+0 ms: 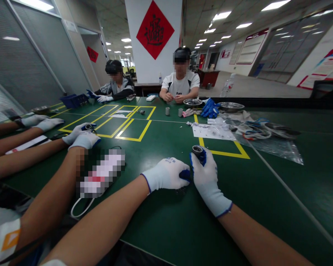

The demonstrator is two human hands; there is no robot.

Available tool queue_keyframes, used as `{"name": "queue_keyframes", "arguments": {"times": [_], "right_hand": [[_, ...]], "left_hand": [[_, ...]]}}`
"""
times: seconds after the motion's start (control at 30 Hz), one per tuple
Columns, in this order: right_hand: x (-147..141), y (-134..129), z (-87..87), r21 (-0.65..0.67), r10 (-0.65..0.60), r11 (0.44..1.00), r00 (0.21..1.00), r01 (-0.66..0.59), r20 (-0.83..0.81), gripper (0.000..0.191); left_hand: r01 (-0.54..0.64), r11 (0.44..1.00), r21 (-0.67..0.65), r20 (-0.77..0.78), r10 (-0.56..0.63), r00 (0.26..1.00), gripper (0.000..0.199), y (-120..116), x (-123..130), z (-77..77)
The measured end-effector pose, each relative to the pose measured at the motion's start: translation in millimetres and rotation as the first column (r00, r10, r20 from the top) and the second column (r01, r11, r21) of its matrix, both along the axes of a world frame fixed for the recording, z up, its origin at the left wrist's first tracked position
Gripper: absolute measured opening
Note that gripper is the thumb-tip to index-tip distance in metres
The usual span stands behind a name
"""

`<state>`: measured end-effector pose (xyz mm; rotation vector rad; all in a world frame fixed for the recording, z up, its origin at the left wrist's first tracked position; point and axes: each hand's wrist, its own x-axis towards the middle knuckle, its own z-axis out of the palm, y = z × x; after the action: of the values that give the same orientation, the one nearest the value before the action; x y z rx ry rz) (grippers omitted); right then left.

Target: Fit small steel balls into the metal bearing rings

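My right hand (208, 177), in a white glove with a blue palm, is wrapped round a dark grey metal cylinder (197, 149) whose round opening faces up. Just left of it, my left hand (170, 173) wears a matching glove. Its fingers are curled together, pointing at my right hand, and anything between them is hidden. Small dark bits (180, 191) lie on the green table (161, 229) beneath my left hand.
Left, a neighbour's gloved hands (83, 138) hold a similar ring beside a pixelated pouch (104, 173). Two people sit across. Beyond my right hand are white paper (211, 131), a plastic bag (283, 147), blue gloves (210, 109), metal trays (231, 106) and grey cylinders (167, 111).
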<state>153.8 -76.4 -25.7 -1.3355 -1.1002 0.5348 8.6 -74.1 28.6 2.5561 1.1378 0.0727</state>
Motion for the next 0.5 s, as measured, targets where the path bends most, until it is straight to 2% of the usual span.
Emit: {"name": "queue_keyframes", "arguments": {"times": [0.2,0.33,0.5], "right_hand": [[0,-2,1.6,-0.008,0.024,1.0,1.0,-0.024,0.007,0.045],[0,-2,3.2,-0.024,0.031,0.999,1.0,-0.031,-0.002,0.046],[-1,-1,2.0,0.028,0.016,0.999,1.0,-0.016,-0.015,0.043]], "left_hand": [[-0.019,1.0,-0.015,-0.017,0.019,1.0,0.01,1,-2,4.5],[-0.019,0.999,-0.031,-0.009,0.019,1.0,0.01,1,-4,4.1],[0.057,0.998,-0.027,0.039,-0.056,0.998,0.014,3,-12,3.5]]}}
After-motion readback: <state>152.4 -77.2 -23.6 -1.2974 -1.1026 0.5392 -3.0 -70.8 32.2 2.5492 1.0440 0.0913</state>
